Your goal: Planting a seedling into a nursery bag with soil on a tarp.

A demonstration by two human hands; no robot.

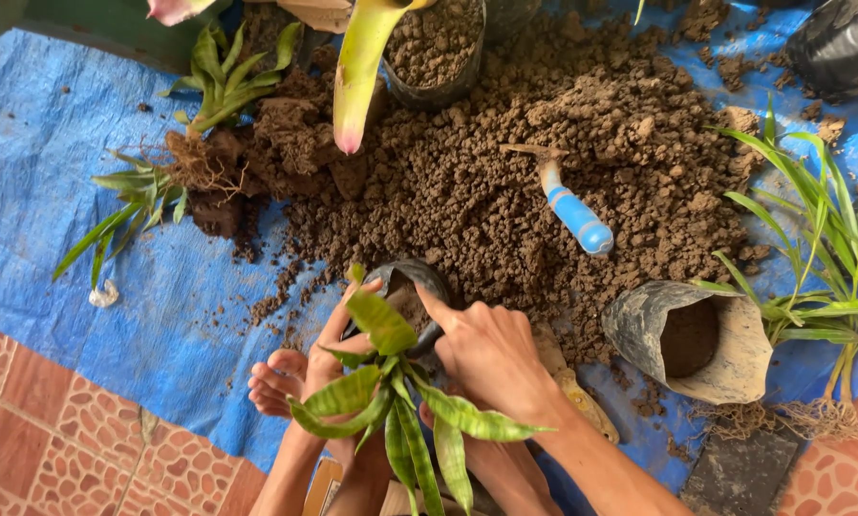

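Right hand: closed over the rim of the black nursery bag, beside the soil heap. Left hand: partly hidden, fingers curled against the bag. Variegated plant: best centred, bag steadied. Blue-handled trowel: atop heap.

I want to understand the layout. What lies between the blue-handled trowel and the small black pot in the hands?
Only loose brown soil lies between the trowel and the pot, as the head view shows.

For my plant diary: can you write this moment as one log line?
left hand: steadies plant | right hand: fingers on black pot rim | nearby: soil, blue trowel, tarp
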